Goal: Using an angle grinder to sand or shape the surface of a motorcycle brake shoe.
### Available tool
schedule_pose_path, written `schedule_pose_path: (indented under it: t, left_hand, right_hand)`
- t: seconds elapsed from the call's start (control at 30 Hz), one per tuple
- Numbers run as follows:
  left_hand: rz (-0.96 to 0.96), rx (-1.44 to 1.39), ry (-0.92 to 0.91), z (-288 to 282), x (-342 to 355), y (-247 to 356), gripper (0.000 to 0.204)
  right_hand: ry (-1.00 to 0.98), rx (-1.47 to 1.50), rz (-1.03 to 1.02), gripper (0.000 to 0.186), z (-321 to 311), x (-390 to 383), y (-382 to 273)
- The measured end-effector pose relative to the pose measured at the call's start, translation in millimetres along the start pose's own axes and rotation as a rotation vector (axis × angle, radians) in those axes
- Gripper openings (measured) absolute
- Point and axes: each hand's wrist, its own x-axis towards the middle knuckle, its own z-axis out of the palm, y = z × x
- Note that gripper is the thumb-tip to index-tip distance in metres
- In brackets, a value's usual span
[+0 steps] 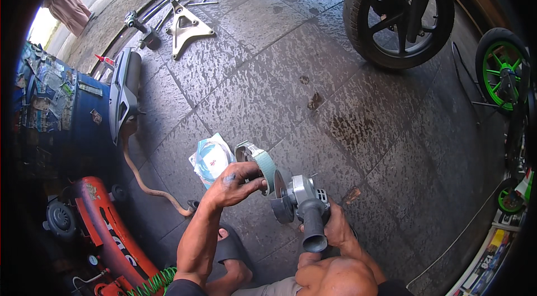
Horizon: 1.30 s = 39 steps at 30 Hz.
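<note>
My left hand [234,185] is closed on a curved brake shoe [265,167] with a pale green lining on its outer face. In my right hand [338,225] is an angle grinder [305,189], gripped by its body below the metal head. The grinder's disc [280,183] stands close beside the lining; whether they touch I cannot tell. A dark guard partly covers the disc, and the black side handle [313,226] points back toward me. Just beyond my left hand, a clear and blue plastic package [212,157] lies on the floor.
A motorcycle's front wheel [400,16] stands at the far right. Far left on the tiles [279,55] are a triangular metal bracket [187,28], a power tool [142,30] and an exhaust [127,92]. A red air compressor [114,229] sits near left. A green-rimmed wheel [502,69] is at right.
</note>
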Motion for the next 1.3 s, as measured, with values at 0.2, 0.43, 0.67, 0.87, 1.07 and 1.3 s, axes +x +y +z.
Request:
schedule_pose_path:
  t: [0.2, 0.43, 0.67, 0.87, 1.07, 1.3]
  left_hand:
    - [-0.001, 0.017, -0.015, -2.7, -1.0, 5.1, 0.021]
    - [0.046, 0.019, -0.047, -5.0, 0.6, 5.4, 0.019]
    - [0.01, 0.112, -0.103, -13.9, -1.9, 4.3, 0.025]
    - [0.034, 0.112, -0.101, -15.0, -3.0, 4.2, 0.024]
    - [0.071, 0.136, -0.085, -15.6, -2.9, 8.7, 0.023]
    - [0.062, 0.137, -0.095, -14.9, -2.5, 8.1, 0.021]
  right_hand:
    - [-0.001, 0.006, -0.011, 0.085, -0.4, -0.8, -4.7]
    - [-0.022, 0.025, -0.022, 0.077, -1.4, -1.2, -0.5]
    - [-0.01, -0.001, -0.02, 0.087, 1.4, 0.9, -0.2]
    - [-0.019, 0.0, -0.004, 0.085, 0.7, 0.9, -6.4]
    - [-0.014, -0.029, -0.029, 0.083, 1.1, 1.9, -4.6]
    - [-0.012, -0.036, -0.035, 0.084, 3.0, 1.4, 2.7]
